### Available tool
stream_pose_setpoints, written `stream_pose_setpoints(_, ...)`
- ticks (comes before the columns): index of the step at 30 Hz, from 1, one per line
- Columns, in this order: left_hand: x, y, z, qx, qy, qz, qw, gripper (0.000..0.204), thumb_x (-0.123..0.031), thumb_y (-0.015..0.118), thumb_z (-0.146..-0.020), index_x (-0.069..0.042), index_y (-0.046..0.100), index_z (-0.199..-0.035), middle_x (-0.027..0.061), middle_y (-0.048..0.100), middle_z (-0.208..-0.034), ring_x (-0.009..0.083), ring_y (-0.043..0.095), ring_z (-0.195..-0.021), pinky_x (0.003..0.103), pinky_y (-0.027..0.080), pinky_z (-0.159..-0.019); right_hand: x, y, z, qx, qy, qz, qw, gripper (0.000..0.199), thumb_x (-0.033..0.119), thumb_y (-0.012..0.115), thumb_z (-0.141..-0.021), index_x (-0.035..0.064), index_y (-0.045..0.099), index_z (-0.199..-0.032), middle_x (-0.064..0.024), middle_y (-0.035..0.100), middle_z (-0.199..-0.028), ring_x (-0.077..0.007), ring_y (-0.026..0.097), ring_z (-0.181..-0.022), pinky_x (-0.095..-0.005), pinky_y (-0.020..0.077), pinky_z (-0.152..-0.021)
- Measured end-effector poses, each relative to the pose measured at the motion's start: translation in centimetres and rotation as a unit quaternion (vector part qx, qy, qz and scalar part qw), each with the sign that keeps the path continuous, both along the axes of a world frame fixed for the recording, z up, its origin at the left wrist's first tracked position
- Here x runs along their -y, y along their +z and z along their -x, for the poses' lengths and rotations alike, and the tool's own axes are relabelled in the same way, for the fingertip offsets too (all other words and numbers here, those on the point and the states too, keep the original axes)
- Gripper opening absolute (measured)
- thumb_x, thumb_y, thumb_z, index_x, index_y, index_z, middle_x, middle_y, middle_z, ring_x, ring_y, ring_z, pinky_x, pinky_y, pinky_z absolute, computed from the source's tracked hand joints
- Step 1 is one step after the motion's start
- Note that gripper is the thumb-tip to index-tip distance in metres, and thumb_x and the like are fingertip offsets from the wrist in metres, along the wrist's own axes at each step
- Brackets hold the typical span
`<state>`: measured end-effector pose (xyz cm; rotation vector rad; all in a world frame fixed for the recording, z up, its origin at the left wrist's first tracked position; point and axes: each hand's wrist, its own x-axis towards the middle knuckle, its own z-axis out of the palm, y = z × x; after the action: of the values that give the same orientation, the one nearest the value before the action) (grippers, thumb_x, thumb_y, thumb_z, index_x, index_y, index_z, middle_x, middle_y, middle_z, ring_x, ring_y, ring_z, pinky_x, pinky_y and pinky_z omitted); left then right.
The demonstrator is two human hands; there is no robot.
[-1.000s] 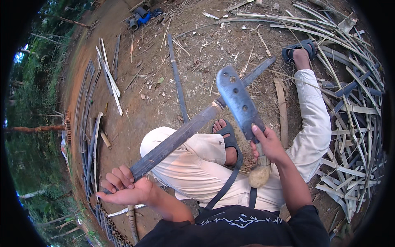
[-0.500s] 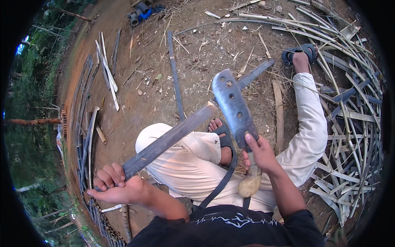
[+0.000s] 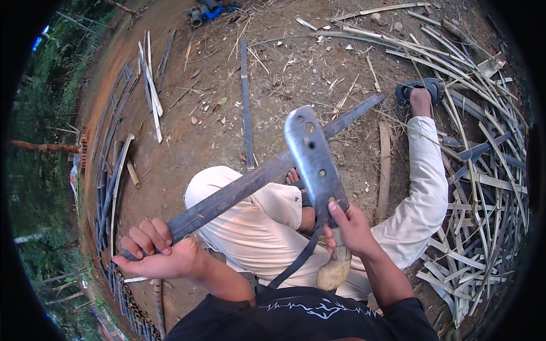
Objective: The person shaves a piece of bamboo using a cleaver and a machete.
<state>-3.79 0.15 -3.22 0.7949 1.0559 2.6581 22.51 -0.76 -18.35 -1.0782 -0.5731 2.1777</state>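
Note:
My left hand [image 3: 156, 250] is wrapped round the near end of a long dark bamboo strip [image 3: 227, 200], which slants up and away to the right across my left knee. In my right hand [image 3: 351, 227] is a broad-bladed machete [image 3: 310, 149] with holes along its blade and a pale, bulbous wooden handle [image 3: 335, 267]. My thumb presses on the base of the blade. The blade crosses over the strip's farther half and hides part of it; whether the edge touches the strip I cannot tell.
A large heap of split bamboo strips [image 3: 483, 199] fills the right side, beside my outstretched leg. Another dark strip [image 3: 246, 108] lies on the dirt ahead. More bamboo [image 3: 111, 193] lies at the left, and dark tubes with a blue item [image 3: 210, 12] are at the far edge.
The machete has shifted slightly left along the bamboo strip, covering the pale joint that showed before. Both hands keep their holds, and the whole view has shifted a little.

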Motion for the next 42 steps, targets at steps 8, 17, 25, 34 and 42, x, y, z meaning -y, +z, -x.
stream_pose_setpoints(8,0.9,0.6,0.0,-0.031,-0.091,-0.027,0.995,0.051,-0.05,0.038,-0.104,-0.017,0.028,-0.067,-0.0029,0.021,-0.051,0.008,0.015,-0.038,0.025,0.013,-0.036,-0.9,0.8,-1.7,0.01,0.045,-0.01,0.999,0.028,0.031,0.047,-0.106,0.0036,0.05,-0.103,-0.0064,0.056,-0.065,-0.0139,0.055,-0.047,-0.0303,0.05,-0.044)
stream_pose_setpoints(17,1.5,0.2,0.9,-0.089,-0.27,-0.094,0.954,0.05,-0.052,0.032,-0.105,-0.018,0.026,-0.068,-0.0036,0.022,-0.051,0.0073,0.015,-0.038,0.024,0.015,-0.036,-1.5,2.4,-3.0,-0.008,0.094,0.033,0.995,0.033,0.036,0.046,-0.106,0.0032,0.05,-0.1,-0.0055,0.054,-0.065,-0.0147,0.054,-0.047,-0.0306,0.0502,-0.045)
stream_pose_setpoints(25,1.1,0.7,0.3,-0.099,-0.315,-0.13,0.935,0.051,-0.052,0.039,-0.103,-0.019,0.025,-0.068,-0.0049,0.024,-0.047,0.0051,0.016,-0.037,0.023,0.014,-0.034,-3.2,1.7,-5.7,0.124,-0.092,0.021,0.988,0.027,0.032,0.048,-0.105,0.0067,0.047,-0.095,-0.0078,0.055,-0.065,-0.0163,0.054,-0.045,-0.0331,0.0487,-0.04)
stream_pose_setpoints(34,1.2,2.2,-2.9,-0.144,-0.322,-0.171,0.92,0.047,-0.044,0.055,-0.098,-0.019,0.03,-0.067,-0.0069,0.027,-0.045,0.002,0.018,-0.035,0.019,0.016,-0.034,1.0,7.9,-2.4,0.482,0.087,-0.643,0.59,0.06,0.015,0.074,-0.081,0.0196,0.058,-0.139,-0.006,0.052,-0.071,-0.0142,0.049,-0.052,-0.0288,0.0441,-0.052)
stream_pose_setpoints(42,1.5,0.8,-3.4,-0.138,-0.351,-0.181,0.908,0.048,-0.042,0.054,-0.098,-0.019,0.029,-0.065,-0.0069,0.027,-0.043,0.002,0.018,-0.034,0.019,0.016,-0.034,-0.7,4.7,-6.4,0.6,0.119,-0.518,0.598,0.073,0.018,0.073,-0.077,0.0303,0.051,-0.145,-0.0055,0.047,-0.07,-0.0186,0.053,-0.05,-0.0339,0.0441,-0.044)
